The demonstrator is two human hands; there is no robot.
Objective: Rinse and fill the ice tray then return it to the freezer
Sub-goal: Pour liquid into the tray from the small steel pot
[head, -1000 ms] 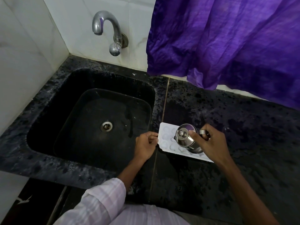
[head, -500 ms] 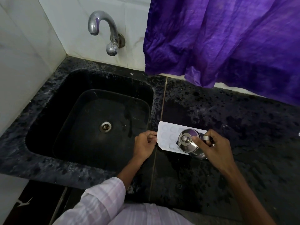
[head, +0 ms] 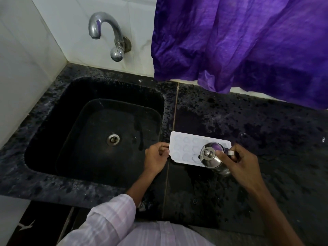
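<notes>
Home kitchen, black granite sink (head: 53, 110), wall tap (head: 106, 32), tiled walls (head: 32, 50)

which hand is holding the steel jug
The right hand grips the lidded steel jug, tilted over the ice tray; the left hand only holds the tray's end nearest the sink.

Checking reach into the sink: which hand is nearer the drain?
Left. The left hand holds the tray by its end, just right of the drain; the right hand holds the jug farther right, over the tray.

I see sink (head: 99, 157) frame left, tap (head: 106, 23) above it | ice tray (head: 184, 144) on counter (head: 248, 121) centre-right | jug (head: 211, 157) over tray's right end
</notes>
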